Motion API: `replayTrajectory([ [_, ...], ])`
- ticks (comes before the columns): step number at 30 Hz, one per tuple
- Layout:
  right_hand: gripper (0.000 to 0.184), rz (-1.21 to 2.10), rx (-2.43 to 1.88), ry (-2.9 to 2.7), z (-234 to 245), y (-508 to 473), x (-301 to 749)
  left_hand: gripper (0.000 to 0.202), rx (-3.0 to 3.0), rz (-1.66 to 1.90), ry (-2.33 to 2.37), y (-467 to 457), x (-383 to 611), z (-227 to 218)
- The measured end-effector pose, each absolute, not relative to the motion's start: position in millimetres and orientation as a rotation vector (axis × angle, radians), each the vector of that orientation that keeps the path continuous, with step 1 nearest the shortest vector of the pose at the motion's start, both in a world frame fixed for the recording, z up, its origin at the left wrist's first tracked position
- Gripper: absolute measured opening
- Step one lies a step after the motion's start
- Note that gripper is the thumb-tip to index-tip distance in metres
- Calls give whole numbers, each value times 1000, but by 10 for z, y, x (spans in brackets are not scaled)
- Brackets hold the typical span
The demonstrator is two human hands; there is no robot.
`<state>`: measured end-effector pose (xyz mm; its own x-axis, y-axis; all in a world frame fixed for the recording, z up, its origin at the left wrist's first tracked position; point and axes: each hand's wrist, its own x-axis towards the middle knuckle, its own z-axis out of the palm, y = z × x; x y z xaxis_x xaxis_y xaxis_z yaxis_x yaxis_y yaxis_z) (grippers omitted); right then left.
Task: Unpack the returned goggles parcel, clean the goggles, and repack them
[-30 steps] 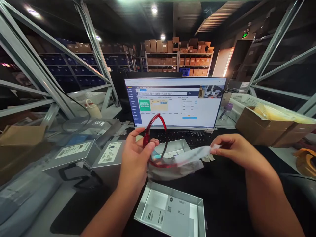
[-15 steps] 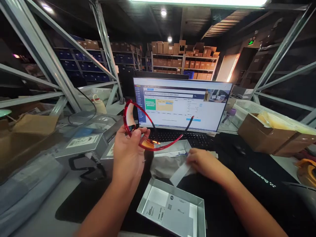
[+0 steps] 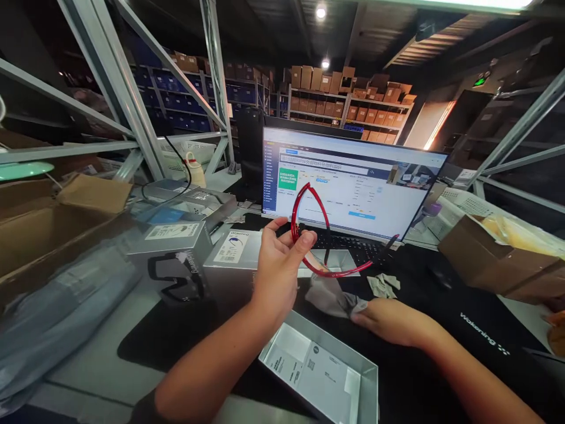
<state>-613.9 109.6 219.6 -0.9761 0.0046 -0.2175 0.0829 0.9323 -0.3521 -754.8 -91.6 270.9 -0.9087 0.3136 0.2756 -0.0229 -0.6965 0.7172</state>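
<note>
My left hand [image 3: 278, 265] is closed on a pair of red-framed glasses [image 3: 309, 232], held up in front of the monitor [image 3: 353, 188] with one temple pointing right. My right hand [image 3: 388, 321] rests low on the black desk mat [image 3: 441, 330], its fingers closed on a grey cloth pouch [image 3: 331, 297]. Close to me lies an open silver box half [image 3: 322, 371] with printed cards in it. A second open box half [image 3: 339, 259] sits behind the glasses, in front of the keyboard [image 3: 348, 240].
Silver boxed products [image 3: 176, 247] and plastic-wrapped packs [image 3: 57, 318] fill the left of the desk. Cardboard boxes stand at the left [image 3: 57, 212] and right [image 3: 498, 253]. Small paper scraps [image 3: 384, 284] lie on the mat. Steel rack struts [image 3: 132, 112] frame the desk.
My left hand carried the glasses to the right and turned them before the screen. My right hand dropped onto the mat, now gripping the grey pouch. The camera swung left.
</note>
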Motion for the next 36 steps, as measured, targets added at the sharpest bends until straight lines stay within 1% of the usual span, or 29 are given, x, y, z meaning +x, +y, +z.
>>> replayTrajectory([
  [3,43,-683,49,2890,2377,1273,-5996,69,560,2662,1141,-898,-7535,2690],
  [6,32,-697,13,3024,2624,1439,-5783,69,550,2657,1118,-867,-7533,2673],
  [9,21,-663,44,3382,2802,1361,-5653,70,463,2621,1047,-821,-7523,2658],
  [11,19,-636,73,3685,2831,1142,-5669,67,372,2548,1008,-789,-7511,2642],
  [12,23,-560,62,3819,2819,1006,-5710,64,326,2502,998,-774,-7505,2629],
  [13,29,-411,22,3916,2793,871,-5769,61,285,2459,996,-760,-7501,2613],
  [15,36,36,-120,3960,2720,664,-5915,54,226,2394,999,-736,-7495,2577],
  [17,32,394,-267,3871,2650,601,-6053,46,194,2363,1015,-719,-7492,2547],
  [19,29,492,-374,3817,2605,689,-6142,42,202,2342,1028,-711,-7484,2535],
  [21,28,367,-405,3865,2588,869,-6173,42,289,2306,1021,-714,-7461,2545],
  [22,26,245,-395,3901,2586,969,-6174,46,352,2270,1012,-720,-7443,2554],
  [23,24,116,-369,3937,2586,1064,-6170,53,410,2228,1007,-729,-7421,2564],
  [25,20,-86,-295,4003,2588,1225,-6158,75,484,2142,1039,-755,-7375,2575],
  [27,19,-170,-200,4086,2587,1340,-6150,97,568,2046,1167,-790,-7351,2568],
  [28,19,-192,-133,4129,2587,1386,-6146,100,647,1981,1285,-809,-7354,2558],
  [29,20,-228,-62,4157,2588,1425,-6140,97,752,1903,1443,-826,-7371,2546],
  [31,21,-369,77,4167,2602,1485,-6117,76,962,1769,1854,-851,-7440,2525],
  [32,21,-481,147,4149,2617,1502,-6101,66,1028,1747,2070,-859,-7486,2518],
  [33,22,-621,216,4111,2635,1506,-6082,62,1062,1768,2249,-861,-7533,2515],
  [34,22,-778,276,4053,2657,1496,-6065,64,1072,1831,2344,-859,-7575,2515],
  [35,21,-949,321,3975,2679,1470,-6052,71,1076,1916,2332,-853,-7609,2518],
  [36,21,-1123,343,3879,2699,1432,-6045,79,1086,1998,2218,-843,-7630,2522],
])
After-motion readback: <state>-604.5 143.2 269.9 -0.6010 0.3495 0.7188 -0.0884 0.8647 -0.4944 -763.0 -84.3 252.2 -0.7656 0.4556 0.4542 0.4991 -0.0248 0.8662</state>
